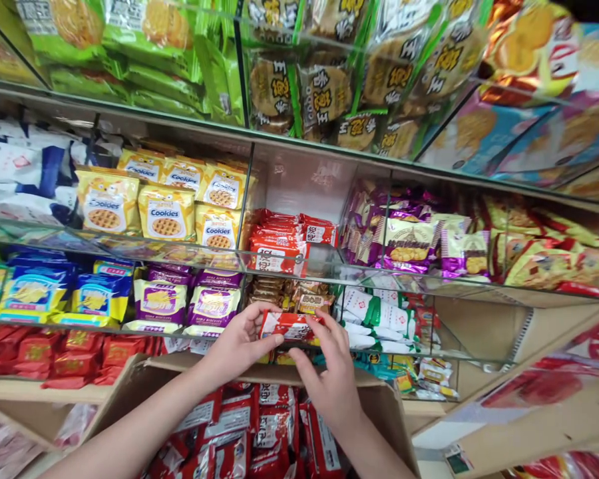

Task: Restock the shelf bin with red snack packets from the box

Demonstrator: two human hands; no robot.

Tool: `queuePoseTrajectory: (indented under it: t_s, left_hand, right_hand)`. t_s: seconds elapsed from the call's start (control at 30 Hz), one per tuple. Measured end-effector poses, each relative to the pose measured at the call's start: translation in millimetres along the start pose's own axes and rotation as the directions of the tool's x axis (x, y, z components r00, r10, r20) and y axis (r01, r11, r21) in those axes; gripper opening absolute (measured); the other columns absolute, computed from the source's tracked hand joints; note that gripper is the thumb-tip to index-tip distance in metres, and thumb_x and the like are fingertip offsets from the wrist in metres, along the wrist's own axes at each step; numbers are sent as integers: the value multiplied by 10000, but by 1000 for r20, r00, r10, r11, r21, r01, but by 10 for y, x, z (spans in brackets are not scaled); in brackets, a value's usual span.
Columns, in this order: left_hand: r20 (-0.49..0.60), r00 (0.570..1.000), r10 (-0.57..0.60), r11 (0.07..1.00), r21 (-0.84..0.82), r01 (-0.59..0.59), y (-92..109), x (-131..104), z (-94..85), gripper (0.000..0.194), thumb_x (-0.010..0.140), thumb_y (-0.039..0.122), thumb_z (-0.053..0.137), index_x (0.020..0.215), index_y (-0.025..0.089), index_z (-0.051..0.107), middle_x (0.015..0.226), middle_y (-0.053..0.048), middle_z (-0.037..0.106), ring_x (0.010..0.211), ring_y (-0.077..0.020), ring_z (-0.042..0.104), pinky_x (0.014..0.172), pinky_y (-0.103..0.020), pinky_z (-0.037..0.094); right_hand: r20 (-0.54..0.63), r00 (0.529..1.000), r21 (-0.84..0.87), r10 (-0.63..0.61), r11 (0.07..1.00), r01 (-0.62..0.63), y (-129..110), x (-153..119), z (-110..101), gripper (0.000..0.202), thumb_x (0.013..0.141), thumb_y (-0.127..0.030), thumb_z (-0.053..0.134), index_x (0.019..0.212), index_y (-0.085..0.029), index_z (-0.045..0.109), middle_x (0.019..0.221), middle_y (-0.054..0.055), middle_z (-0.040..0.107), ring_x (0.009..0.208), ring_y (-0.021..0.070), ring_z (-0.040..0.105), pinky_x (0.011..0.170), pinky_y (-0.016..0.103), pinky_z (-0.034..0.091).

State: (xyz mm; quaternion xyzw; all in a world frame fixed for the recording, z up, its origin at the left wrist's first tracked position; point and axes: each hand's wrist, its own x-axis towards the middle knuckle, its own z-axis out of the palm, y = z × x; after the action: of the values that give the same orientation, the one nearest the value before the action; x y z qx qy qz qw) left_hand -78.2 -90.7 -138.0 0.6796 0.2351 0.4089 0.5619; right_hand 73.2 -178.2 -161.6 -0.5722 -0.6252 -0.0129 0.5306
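A small red and white snack packet (290,327) is held level in front of the shelves, above an open cardboard box (374,406). My left hand (242,339) is closed on its left end, thumb in front. My right hand (329,369) has its fingers at the packet's right end, with the thumb lower, by the bottom edge. Beneath my hands, the box holds many loose red packets (274,426) like this one. On the shelf just ahead, a short stack of matching red packets (279,243) sits in a glass-divided compartment.
Yellow cookie packs (167,213) stand left of the red stack, purple biscuit packs (412,239) right of it. Below are small brown packets (312,299) and green and white ones (377,313). Glass shelf edges (299,266) run across; a wooden ledge (44,391) lies left of the box.
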Motion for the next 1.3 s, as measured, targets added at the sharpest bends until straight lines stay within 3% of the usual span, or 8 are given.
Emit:
queuePoseTrajectory:
  t_s: [0.2, 0.37, 0.47, 0.6, 0.67, 0.77, 1.0, 1.3]
  left_hand:
    - [23, 950, 311, 871, 392, -295, -9, -110, -28, 309, 770, 205, 596, 1075, 236, 556, 1051, -54, 604, 1006, -189, 566, 906, -347, 448]
    - [26, 980, 198, 942, 270, -197, -10, -117, -15, 600, 726, 241, 659, 1252, 262, 371, 1210, -93, 538, 1107, -225, 528, 909, -342, 464]
    - [149, 984, 100, 939, 313, -143, 2, -64, -15, 412, 794, 277, 577, 1185, 248, 453, 1170, -83, 580, 1069, -220, 558, 901, -351, 468]
    - [157, 983, 97, 871, 465, -160, -16, -46, -30, 278, 829, 302, 515, 1101, 249, 530, 1102, -59, 624, 1032, -217, 575, 908, -366, 459]
    - [173, 978, 115, 849, 494, -188, -34, -64, -36, 279, 822, 301, 521, 1096, 254, 546, 1084, -57, 635, 1018, -223, 581, 911, -379, 455]
    - [177, 975, 135, 856, 475, -205, -43, -93, -35, 298, 816, 290, 527, 1112, 256, 535, 1084, -57, 631, 997, -215, 586, 888, -364, 470]
    - [-6, 1000, 27, 981, 190, -25, 5, -68, 8, 244, 818, 301, 500, 1025, 172, 506, 878, -57, 653, 748, -160, 630, 722, -317, 525]
    - [250, 958, 143, 779, 568, -264, 64, -171, 10, 191, 843, 251, 454, 926, 203, 619, 870, -44, 679, 802, -176, 629, 730, -284, 486]
  right_hand:
    - [-20, 993, -70, -114, 991, 113, -33, 26, 35, 269, 800, -204, 553, 1063, -196, 499, 1114, 112, 560, 1037, 226, 493, 855, 416, 441]
    - [90, 976, 400, 199, 890, -218, -129, 13, 120, 462, 809, -238, 526, 1221, -190, 323, 1043, 94, 608, 866, 174, 607, 739, 314, 508]
    - [117, 958, 465, 261, 838, -285, -135, 67, 66, 578, 814, -241, 520, 1300, -194, 213, 1094, 100, 593, 897, 171, 612, 737, 301, 517]
    - [26, 997, 49, -67, 997, 66, -144, 238, -182, 687, 767, -205, 585, 1349, -251, 225, 1295, 113, 452, 1130, 233, 475, 895, 405, 444]
    - [244, 940, -143, -237, 950, 276, -203, 309, -304, 527, 776, -170, 569, 1267, -247, 395, 1234, 88, 509, 1126, 241, 464, 927, 425, 409]
    - [477, 852, -232, -215, 904, 358, -341, 373, -458, 302, 804, -128, 511, 1096, -202, 531, 997, 59, 604, 919, 197, 548, 790, 350, 471]
    - [66, 862, -590, -503, 677, 440, -660, 901, -907, 117, 837, -197, 487, 938, -158, 531, 844, 82, 600, 765, 203, 495, 685, 350, 417]
    - [155, 981, -839, 112, 540, 71, -815, 1975, -459, 229, 816, -74, 448, 1036, -68, 508, 967, 192, 592, 938, 301, 575, 698, 358, 445]
